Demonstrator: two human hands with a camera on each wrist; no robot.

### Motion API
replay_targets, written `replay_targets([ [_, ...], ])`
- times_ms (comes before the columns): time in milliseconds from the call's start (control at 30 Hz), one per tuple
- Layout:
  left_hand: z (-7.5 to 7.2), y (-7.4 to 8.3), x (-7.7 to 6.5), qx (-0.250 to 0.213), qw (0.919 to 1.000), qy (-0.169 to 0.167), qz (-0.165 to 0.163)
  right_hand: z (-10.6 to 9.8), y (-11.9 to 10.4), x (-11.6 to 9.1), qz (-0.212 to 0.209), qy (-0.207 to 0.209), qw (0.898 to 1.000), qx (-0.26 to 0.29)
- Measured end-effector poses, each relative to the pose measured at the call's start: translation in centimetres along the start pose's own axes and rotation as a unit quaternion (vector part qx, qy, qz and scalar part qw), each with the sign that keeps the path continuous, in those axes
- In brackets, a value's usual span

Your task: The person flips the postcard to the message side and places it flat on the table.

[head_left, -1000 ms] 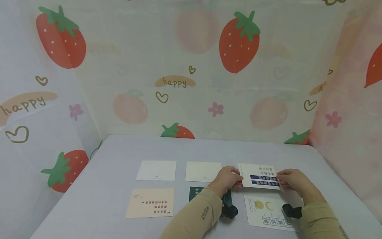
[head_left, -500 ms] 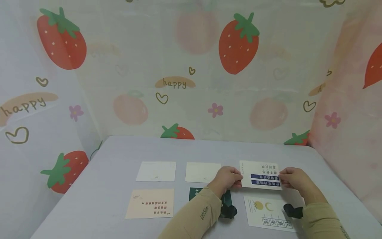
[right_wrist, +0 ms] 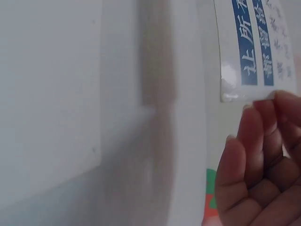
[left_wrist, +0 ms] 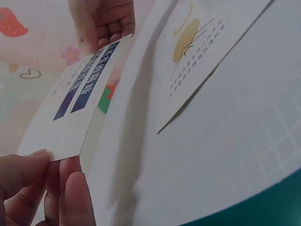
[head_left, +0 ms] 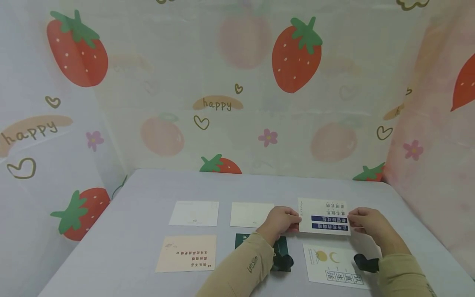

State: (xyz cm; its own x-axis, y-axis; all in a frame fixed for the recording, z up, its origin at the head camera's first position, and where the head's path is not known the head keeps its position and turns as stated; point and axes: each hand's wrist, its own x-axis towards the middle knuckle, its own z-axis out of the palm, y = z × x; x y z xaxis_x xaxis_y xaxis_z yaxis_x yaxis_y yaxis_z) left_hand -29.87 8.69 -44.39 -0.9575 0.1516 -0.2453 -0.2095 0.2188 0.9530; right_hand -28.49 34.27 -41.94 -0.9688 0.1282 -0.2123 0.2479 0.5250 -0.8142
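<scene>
A white card with two dark blue text bars (head_left: pixel 324 216) is held above the table between both hands. My left hand (head_left: pixel 280 220) pinches its left edge between thumb and fingers. The right hand (head_left: pixel 367 222) pinches the opposite edge. In the left wrist view the card (left_wrist: pixel 70 113) stands tilted, clear of the tabletop, with the left hand (left_wrist: pixel 51 188) at its near corner. The right wrist view shows the right hand's (right_wrist: pixel 263 155) thumb and fingertips at one edge of the card (right_wrist: pixel 251 42). Below it lies a white card with a sun and moon (head_left: pixel 323 268).
Two pale cards, one at left (head_left: pixel 194 213) and one in the middle (head_left: pixel 250 213), lie in the back row. In front are a cream card with red text (head_left: pixel 187 253) and a dark green card (head_left: pixel 283 247), partly hidden by the left arm. A strawberry-print cloth (head_left: pixel 167 74) surrounds the table.
The blue-barred card has tipped up to face the head camera more and shifted slightly right. The right hand has moved a little right; the left hand has barely moved.
</scene>
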Motion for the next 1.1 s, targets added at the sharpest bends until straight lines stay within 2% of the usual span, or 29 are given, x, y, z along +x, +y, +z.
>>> replay_targets([
  [367,-0.41,-0.28,0.55,-0.032,0.9995,0.001,0.003,-0.59,0.46,-0.18,-0.067,-0.018,0.997,0.022],
  [667,-0.48,-0.27,0.73,-0.039,0.9992,0.001,0.000,-0.78,0.65,-0.19,-0.074,-0.023,0.996,0.032],
  [833,-0.53,-0.28,0.64,-0.038,0.9993,0.001,0.005,-0.74,0.58,-0.23,-0.076,-0.039,0.995,0.060],
  [1100,-0.57,-0.30,0.62,-0.043,0.9991,0.000,0.008,-0.71,0.52,-0.41,-0.059,-0.054,0.994,0.076],
])
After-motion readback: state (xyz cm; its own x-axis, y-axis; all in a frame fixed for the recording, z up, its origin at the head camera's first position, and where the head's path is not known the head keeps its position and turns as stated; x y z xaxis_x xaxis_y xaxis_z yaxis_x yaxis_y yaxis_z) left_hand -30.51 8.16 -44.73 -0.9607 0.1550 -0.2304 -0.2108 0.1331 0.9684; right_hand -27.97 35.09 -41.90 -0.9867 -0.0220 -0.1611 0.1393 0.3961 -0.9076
